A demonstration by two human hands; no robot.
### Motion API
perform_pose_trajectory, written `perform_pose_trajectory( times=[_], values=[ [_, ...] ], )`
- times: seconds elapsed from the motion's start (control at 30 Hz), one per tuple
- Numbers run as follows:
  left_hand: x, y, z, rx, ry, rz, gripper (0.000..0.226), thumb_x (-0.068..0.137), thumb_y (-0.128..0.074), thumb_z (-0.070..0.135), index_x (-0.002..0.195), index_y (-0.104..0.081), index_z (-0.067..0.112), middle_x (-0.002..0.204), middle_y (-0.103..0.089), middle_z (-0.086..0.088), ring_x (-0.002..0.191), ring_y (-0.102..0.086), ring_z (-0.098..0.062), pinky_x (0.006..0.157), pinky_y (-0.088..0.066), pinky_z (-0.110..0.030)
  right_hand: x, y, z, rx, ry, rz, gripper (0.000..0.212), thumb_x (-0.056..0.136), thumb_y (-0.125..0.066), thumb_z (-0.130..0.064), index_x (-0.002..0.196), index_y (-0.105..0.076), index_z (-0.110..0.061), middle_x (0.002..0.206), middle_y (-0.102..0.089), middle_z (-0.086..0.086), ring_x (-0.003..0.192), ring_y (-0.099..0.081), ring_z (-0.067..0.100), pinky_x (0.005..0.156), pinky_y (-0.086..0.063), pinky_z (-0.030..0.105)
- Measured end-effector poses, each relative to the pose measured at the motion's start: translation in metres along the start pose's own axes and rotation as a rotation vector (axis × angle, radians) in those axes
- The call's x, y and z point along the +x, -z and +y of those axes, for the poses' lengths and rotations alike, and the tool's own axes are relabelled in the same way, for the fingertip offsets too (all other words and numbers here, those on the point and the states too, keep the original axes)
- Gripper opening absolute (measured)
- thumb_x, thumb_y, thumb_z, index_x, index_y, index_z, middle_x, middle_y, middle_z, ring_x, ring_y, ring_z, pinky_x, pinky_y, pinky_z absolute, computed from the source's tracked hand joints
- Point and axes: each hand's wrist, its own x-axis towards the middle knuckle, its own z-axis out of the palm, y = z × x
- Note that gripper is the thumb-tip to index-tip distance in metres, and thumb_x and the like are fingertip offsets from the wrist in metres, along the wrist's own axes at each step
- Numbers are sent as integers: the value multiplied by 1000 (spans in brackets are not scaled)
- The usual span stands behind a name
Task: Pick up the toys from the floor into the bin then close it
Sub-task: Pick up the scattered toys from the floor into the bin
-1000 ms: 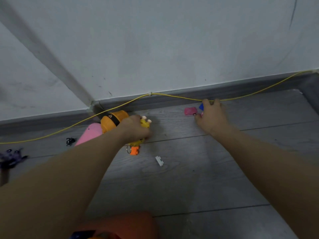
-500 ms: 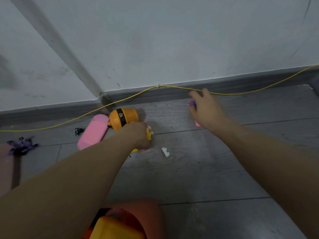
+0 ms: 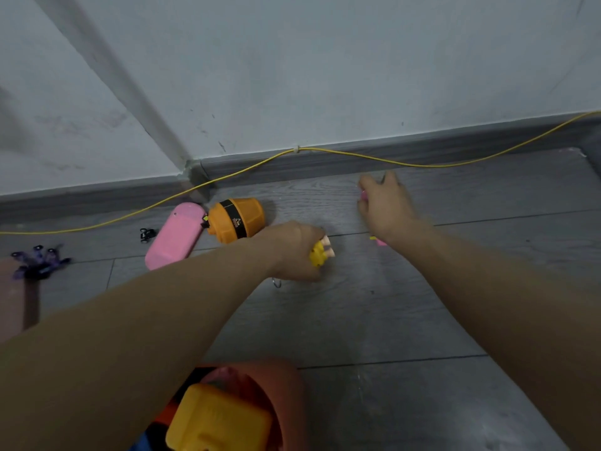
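Observation:
My left hand [image 3: 292, 252] is closed around a small yellow toy [image 3: 320, 252] with pale pegs, just above the grey floor; a metal ring hangs below the fist. My right hand [image 3: 388, 208] is closed on a small pink toy [image 3: 364, 195], which peeks out at the fingers and below the wrist. The orange bin [image 3: 286, 392] stands at the bottom of the view with a yellow block toy [image 3: 218, 421] inside. An orange cup-shaped toy [image 3: 239, 219], a pink oblong toy [image 3: 175, 236], a tiny black car [image 3: 147, 235] and a purple spider-like toy [image 3: 37, 260] lie on the floor at left.
A yellow cable [image 3: 406, 162] runs along the grey skirting board below the white wall. A pinkish object [image 3: 11, 301] sits at the left edge. Grey plank floor [image 3: 374, 320] stretches between my arms.
Both hands closed on toys and lifted them slightly toward me. The small white piece on the floor is out of sight now. The view dropped, showing more of the bin.

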Motion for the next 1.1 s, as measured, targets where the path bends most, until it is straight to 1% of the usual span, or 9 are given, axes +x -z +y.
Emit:
perform_pose_trajectory(
  times=[0.2,0.3,0.47,0.57,0.73,0.83,0.97,1.03,1.1],
  values=[
    [3,-5,12,118,-18,-10,56,75,-73,46,123,-51,28,112,-55,1,102,-55,-21,84,-53,-40,-23,7,6,65,-57,6,23,89,-58,-23,107,-54,-9,115,-41,24,87,-54,42,77,-50,42],
    [5,-6,23,210,-28,-7,55,78,-73,41,126,-50,27,113,-56,0,100,-57,-23,73,-48,-33,-32,11,9,162,-108,25,23,87,-59,-23,103,-51,-9,107,-46,23,85,-54,41,75,-47,40],
    [0,-8,32,354,-82,15,47,90,-62,37,132,-45,26,118,-56,-7,100,-59,-27,66,-40,-34,-43,23,10,437,-290,-29,19,88,-59,-28,89,-55,-9,87,-60,11,87,-57,31,73,-40,32],
    [-7,-7,31,377,-114,-43,44,91,-62,24,132,-47,26,120,-55,-6,101,-57,-25,67,-40,-34,-51,34,7,605,-364,-88,25,86,-58,-33,85,-62,-8,83,-66,12,82,-60,29,71,-43,33],
    [-20,3,21,448,-90,-48,56,88,-65,13,139,-44,22,126,-54,-8,108,-57,-28,71,-42,-34,-67,70,-10,895,-397,-155,23,86,-58,-26,70,-57,-11,68,-53,15,64,-48,23,62,-37,35],
    [-35,27,11,328,-61,98,58,79,-73,17,131,-49,20,122,-59,-9,109,-58,-30,78,-47,-36,-79,92,-31,1025,-414,-201,21,88,-55,-21,69,-54,-12,73,-49,16,57,-45,22,58,-34,32],
    [-81,71,0,103,6,337,42,68,-79,27,101,-53,24,97,-63,-3,95,-62,-27,74,-51,-33,-96,132,-80,1183,-394,-294,18,93,-54,-23,80,-54,-10,73,-48,13,47,-47,18,50,-37,24],
    [-122,90,-6,12,46,357,45,65,-84,31,98,-54,24,93,-57,3,87,-56,-21,69,-44,-28,-111,157,-115,1203,-313,-370,18,93,-54,-25,83,-54,-10,73,-48,12,47,-45,16,48,-38,23],
    [-165,103,-11,-99,52,324,43,63,-86,27,94,-56,20,88,-60,4,81,-57,-20,66,-45,-29,-128,181,-150,1153,-189,-428,17,91,-55,-25,83,-55,-10,75,-47,13,49,-44,16,49,-38,25]
  ],
)
